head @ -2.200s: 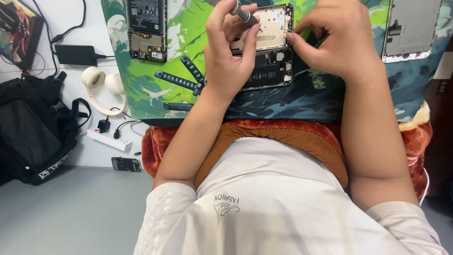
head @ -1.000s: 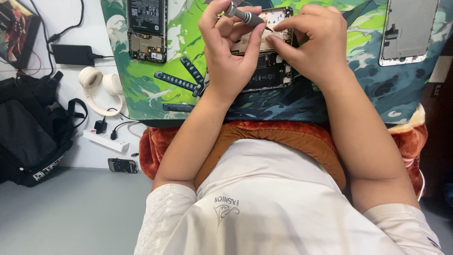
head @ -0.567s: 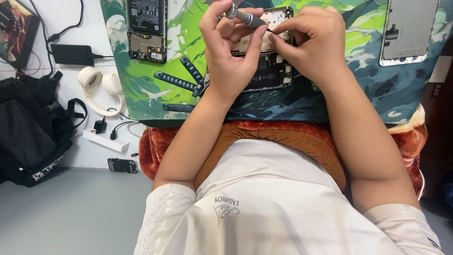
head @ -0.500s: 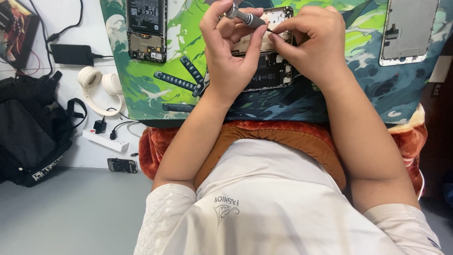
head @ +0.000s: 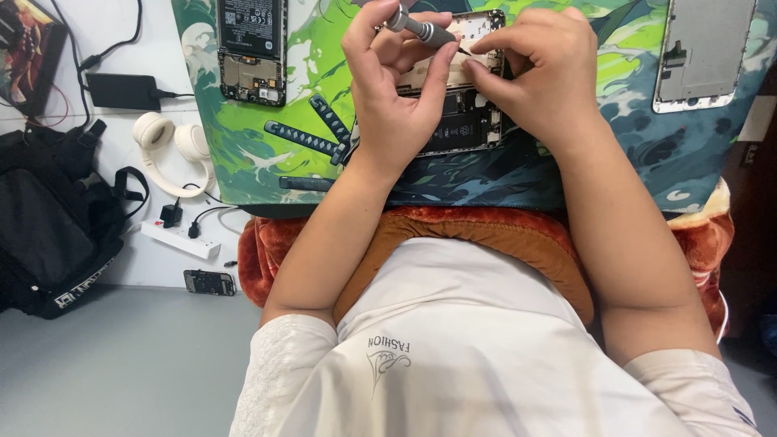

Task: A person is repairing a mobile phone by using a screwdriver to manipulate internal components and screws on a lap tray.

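Note:
An opened phone (head: 463, 123) with its circuit board bare lies on a green and blue patterned mat (head: 566, 174). My left hand (head: 392, 89) is curled over the phone's left side and holds a grey screwdriver (head: 421, 28) between thumb and fingers, its tip pointing right at the phone's upper part. My right hand (head: 538, 77) rests on the phone's right side, thumb and forefinger pinched together right at the screwdriver's tip. What the fingertips pinch is too small to tell.
A second opened phone (head: 251, 48) lies at the mat's top left, black strips (head: 312, 137) below it, a phone panel (head: 704, 53) at the top right. Off the mat to the left are white headphones (head: 170, 146), a power strip (head: 178, 240), a black bag (head: 48, 226).
My right hand has moved left to meet the screwdriver's tip. Over the last second both hands have stayed almost still.

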